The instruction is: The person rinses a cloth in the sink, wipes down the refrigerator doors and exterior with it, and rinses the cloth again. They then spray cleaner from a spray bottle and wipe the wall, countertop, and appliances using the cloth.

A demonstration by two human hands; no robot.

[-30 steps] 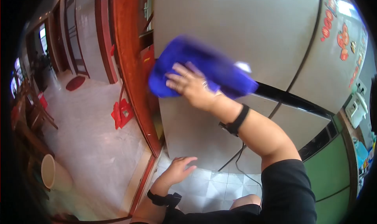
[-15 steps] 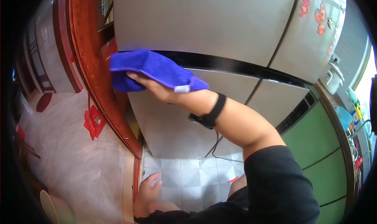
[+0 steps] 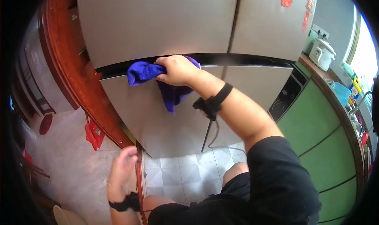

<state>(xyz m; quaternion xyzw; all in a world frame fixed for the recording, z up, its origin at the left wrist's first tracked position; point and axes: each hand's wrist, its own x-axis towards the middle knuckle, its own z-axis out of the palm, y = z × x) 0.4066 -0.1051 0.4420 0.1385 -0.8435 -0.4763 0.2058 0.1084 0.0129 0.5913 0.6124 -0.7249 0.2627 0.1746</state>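
Two hands working: right hand [image 3: 179, 71] is gripping a bunched purple cloth [image 3: 144, 72] against the fridge's [image 3: 158, 23] black band [image 3: 256, 60] | left hand [image 3: 123, 165] is hanging half-open in the air, loosely curled | cloth is pointing one end left, drooping a corner downward, crumpling too much for me to tell its long axis | fridge is standing over pale floor tiles [image 3: 164, 181], green cabinets [image 3: 323, 126] flanking it rightward.

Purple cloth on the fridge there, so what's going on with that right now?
A person's right hand has the purple cloth bunched in its grip, held at the black strip between the upper and lower doors of the fridge. Part of the cloth hangs down over a lower door. The left hand is held low, off to the left, fingers loosely curled, with nothing in it.
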